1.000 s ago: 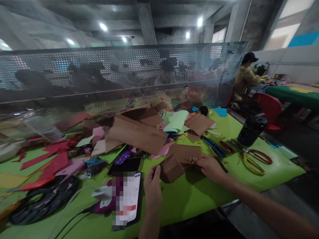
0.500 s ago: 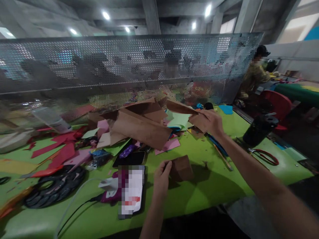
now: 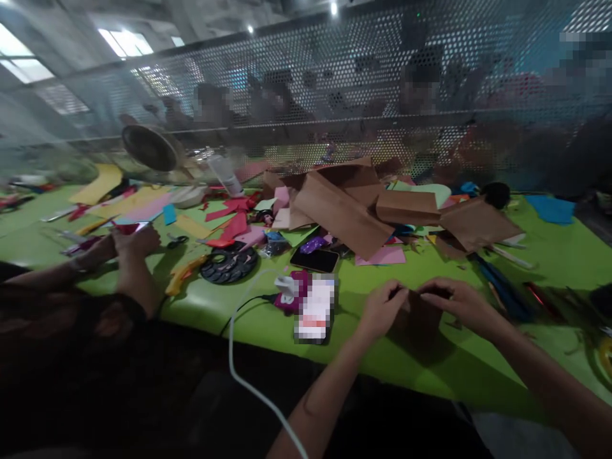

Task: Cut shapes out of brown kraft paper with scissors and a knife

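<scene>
A small piece of brown paper [image 3: 417,319] hangs between my hands above the green table [image 3: 373,360]. My left hand [image 3: 386,307] pinches its upper left corner, and my right hand [image 3: 452,303] grips the upper right side. Both hands are closed and close together. Farther back lie larger folded brown papers [image 3: 342,213], with another brown sheet [image 3: 480,223] to their right. Left of my left hand is a phone with a lit screen [image 3: 316,309], beside a purple power bank [image 3: 292,290] with cables attached.
A dark phone [image 3: 314,259], a black ring-shaped object [image 3: 229,262] and coloured paper scraps [image 3: 234,226] lie on the table. At the left, another person's hands [image 3: 136,242] hold a phone. A perforated metal screen [image 3: 306,121] stands behind. Blurred tools [image 3: 507,290] lie at right.
The view has swung left, bringing the other person in. My right hand has let go of the larger brown paper at the back and come down to the small piece in my left hand.
</scene>
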{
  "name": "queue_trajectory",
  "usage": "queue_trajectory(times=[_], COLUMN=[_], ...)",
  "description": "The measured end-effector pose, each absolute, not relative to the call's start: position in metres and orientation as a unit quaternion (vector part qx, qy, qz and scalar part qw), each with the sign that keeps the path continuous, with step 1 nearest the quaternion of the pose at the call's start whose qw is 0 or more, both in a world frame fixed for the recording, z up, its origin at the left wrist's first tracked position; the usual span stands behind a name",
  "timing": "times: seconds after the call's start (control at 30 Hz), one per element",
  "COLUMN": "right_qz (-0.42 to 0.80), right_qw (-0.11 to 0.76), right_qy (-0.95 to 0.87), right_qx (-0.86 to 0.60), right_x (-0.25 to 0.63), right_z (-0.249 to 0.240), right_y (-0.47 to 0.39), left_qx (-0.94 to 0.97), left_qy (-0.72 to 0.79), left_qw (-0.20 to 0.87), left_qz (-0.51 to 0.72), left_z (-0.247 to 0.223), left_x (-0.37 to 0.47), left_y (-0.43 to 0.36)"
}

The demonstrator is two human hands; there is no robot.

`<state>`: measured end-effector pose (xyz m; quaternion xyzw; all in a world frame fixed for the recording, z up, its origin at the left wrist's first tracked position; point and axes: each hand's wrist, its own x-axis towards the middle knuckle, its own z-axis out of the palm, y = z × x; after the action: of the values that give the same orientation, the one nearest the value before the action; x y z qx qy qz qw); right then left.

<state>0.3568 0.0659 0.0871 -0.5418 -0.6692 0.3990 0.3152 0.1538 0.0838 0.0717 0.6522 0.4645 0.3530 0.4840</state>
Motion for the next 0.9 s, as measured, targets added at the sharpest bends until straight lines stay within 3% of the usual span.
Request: queue_trajectory(times=[0.13,0.3,0.4,0.6,0.9], right_qz=[0.425,0.366,0.311,0.158,0.001], right_qw=[0.314,0.306,0.258,0.156,0.16], right_qy=[-0.635,-0.646,-0.667,-0.694,-0.635], right_qx=[-0.563,-0.596,-0.626,-0.685,-0.756], right_x=[0.36,0.358,0.352,0.339,0.417], right_z=[0.078,0.066,0.062,0.064,0.075], right_y=[0.057,0.05,0.044,0.028,0.012], left_qx=[0.699,0.737,0.752,0.88,0.941], left_qy=[0.454,0.456,0.475,0.396,0.32], left_qw=[0.462,0.426,0.392,0.153,-0.002], left_qz=[0.303,0.261,0.237,0.213,0.114], left_z=[0.068,0.06,0.059,0.055,0.027], left_x=[0.162,0.163,0.161,0.161,0.157], left_y=[0.091,0.105,0.107,0.073,0.063])
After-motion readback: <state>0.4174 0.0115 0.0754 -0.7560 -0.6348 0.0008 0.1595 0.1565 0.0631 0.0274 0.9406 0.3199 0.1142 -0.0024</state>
